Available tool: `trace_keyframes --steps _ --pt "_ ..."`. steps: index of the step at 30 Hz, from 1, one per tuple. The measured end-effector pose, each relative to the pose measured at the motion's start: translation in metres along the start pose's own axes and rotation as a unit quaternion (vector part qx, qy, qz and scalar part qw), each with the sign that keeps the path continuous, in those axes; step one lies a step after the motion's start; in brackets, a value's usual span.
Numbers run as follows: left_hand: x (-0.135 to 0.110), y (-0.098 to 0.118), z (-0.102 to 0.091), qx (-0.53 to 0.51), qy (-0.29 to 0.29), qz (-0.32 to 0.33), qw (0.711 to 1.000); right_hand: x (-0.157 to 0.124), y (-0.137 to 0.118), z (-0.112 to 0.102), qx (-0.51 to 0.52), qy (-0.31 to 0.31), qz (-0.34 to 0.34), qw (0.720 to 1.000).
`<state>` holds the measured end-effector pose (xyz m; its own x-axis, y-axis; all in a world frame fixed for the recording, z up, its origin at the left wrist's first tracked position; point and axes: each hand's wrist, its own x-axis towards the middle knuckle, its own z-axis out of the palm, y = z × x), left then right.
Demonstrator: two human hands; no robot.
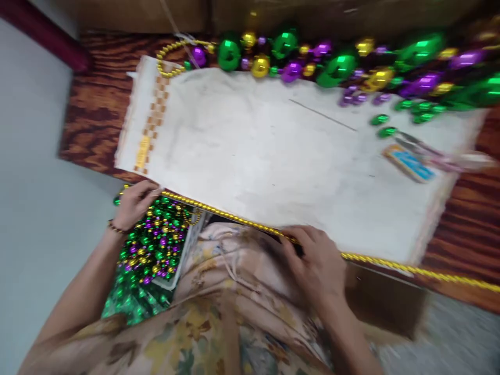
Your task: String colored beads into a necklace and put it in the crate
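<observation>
A gold bead strand (226, 212) runs along the front edge of the table, over the near side of a white cloth (242, 140). My left hand (137, 200) is closed at the strand's left end, thumb and fingers pinched together. Farther right, my right hand (314, 255) rests over the same strand with its fingers curled down on it. Beyond that hand the beads continue to the right edge of the view. Below my left hand stands a bin (183, 260) heaped with green, gold and purple beads (156, 237).
A garland of large green, gold and purple balls (292, 72) lies along the back. On the cloth are a thin needle-like rod (322, 114), loose green beads (378, 120), pliers (422, 148) and a blue-and-orange box (410, 164). A cardboard box (386, 302) sits below the table's right side.
</observation>
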<state>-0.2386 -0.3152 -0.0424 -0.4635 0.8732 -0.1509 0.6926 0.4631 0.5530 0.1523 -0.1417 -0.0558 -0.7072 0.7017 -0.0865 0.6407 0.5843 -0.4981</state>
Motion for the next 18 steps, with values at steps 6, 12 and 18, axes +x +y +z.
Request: trace_keyframes --steps 6,12,18 --pt "0.0041 -0.0041 0.0006 -0.010 -0.001 0.023 1.000 0.0054 0.0059 0.0067 -0.023 -0.009 -0.010 1.000" --pt "0.0025 -0.0029 0.0000 -0.017 0.000 0.043 0.999 0.0055 0.0034 0.0068 -0.061 -0.011 -0.007 0.998" --pt "0.0002 -0.0022 -0.0021 -0.012 -0.005 0.035 0.999 0.0099 -0.0024 0.0081 -0.054 0.015 -0.004 0.998"
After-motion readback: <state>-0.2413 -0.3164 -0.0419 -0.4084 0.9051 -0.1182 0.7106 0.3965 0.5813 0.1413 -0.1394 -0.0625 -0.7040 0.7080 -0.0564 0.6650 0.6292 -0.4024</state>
